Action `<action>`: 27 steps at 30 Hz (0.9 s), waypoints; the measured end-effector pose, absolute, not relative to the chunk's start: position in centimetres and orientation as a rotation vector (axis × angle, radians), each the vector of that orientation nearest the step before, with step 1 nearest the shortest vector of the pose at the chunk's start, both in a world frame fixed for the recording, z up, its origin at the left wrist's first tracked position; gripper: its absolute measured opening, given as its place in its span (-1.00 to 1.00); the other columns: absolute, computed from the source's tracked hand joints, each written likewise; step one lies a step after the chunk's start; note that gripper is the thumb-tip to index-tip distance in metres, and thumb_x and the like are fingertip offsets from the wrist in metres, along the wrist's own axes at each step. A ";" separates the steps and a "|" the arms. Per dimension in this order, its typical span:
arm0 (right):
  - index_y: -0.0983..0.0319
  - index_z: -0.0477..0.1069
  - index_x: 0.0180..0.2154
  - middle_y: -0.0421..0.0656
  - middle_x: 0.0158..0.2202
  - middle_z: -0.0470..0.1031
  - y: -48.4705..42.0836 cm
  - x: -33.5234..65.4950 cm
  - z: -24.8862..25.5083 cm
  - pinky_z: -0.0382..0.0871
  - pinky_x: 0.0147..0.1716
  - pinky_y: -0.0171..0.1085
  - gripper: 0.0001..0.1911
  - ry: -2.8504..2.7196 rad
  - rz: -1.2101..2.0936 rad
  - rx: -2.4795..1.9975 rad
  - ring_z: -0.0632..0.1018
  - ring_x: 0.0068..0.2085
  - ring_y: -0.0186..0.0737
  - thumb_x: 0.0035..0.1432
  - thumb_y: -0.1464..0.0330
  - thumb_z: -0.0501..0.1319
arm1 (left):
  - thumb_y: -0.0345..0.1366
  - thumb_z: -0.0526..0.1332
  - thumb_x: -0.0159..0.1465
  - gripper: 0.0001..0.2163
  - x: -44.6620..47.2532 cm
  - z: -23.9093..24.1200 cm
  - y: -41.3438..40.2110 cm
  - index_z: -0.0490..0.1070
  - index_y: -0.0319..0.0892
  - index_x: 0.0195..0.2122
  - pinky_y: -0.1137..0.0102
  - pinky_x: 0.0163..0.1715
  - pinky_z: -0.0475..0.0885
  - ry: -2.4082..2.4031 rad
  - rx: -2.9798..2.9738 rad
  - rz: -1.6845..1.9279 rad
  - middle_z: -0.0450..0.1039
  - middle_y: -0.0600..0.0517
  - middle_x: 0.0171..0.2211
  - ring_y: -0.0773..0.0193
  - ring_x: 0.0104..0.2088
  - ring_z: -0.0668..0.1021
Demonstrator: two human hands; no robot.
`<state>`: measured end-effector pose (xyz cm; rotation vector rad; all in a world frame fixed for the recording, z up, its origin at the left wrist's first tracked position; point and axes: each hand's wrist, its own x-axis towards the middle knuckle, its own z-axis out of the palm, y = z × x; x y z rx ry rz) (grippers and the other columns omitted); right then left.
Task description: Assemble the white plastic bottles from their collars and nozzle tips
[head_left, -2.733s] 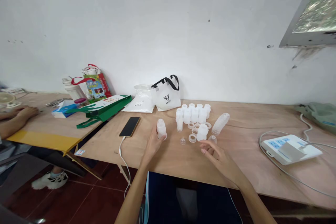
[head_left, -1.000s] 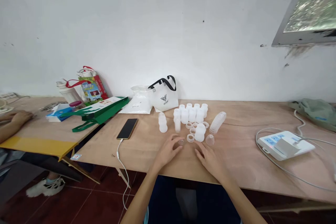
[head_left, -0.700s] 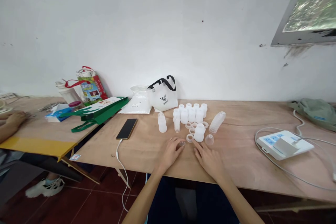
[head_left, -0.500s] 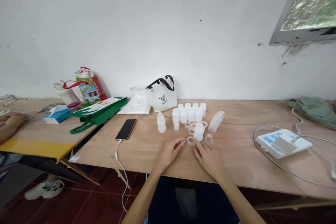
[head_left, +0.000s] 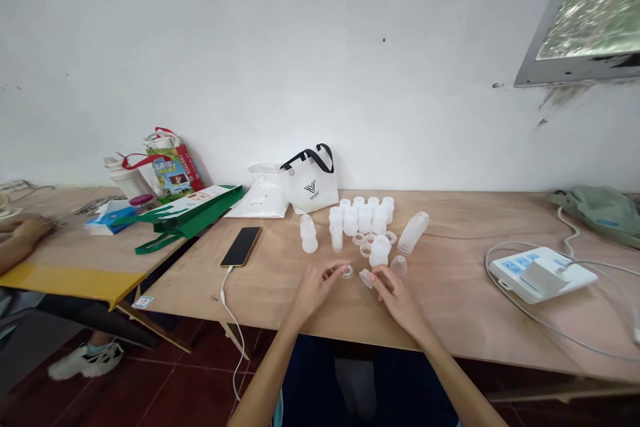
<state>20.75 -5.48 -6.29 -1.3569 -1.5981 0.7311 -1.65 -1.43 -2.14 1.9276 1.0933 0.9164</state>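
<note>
My left hand (head_left: 316,287) pinches a small clear round disc (head_left: 347,271) by its edge, just above the table. Tilted between the fingertips of my right hand (head_left: 397,297) is a translucent plastic ring (head_left: 367,278). Right behind that hand stands a short, milky-white bottle (head_left: 379,251), with a clear domed cap (head_left: 399,266) beside it. Several loose rings (head_left: 359,239) lie behind. Further back, several small white bottles (head_left: 365,217) stand grouped together. A stack of clear caps (head_left: 414,232) leans to the right, and a stack of white pieces (head_left: 309,235) stands to the left.
A phone (head_left: 241,246) on a charging cable lies to the left. By the wall stand a white bag (head_left: 313,190) and a white plastic packet (head_left: 260,197). A power strip (head_left: 543,272) with cables sits at the right. Another person's hand (head_left: 27,235) rests on the neighbouring table.
My right hand has lifted the ring off the table and tilted it, moving slightly toward me. My left hand has shifted a little left, and the disc now shows more fully.
</note>
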 end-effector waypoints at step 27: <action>0.16 0.44 -0.07 -0.26 -0.51 0.44 -6.2 18.6 -6.5 0.20 -0.73 -0.46 -0.48 -1.106 1.253 -1.032 0.46 -0.54 -0.32 0.18 -0.10 0.31 | 0.00 0.23 0.37 -0.67 0.6 -2.2 -2.7 0.58 -0.09 -0.02 0.39 -0.27 0.41 0.904 1.881 0.942 0.58 -0.01 -0.23 0.23 -0.28 0.54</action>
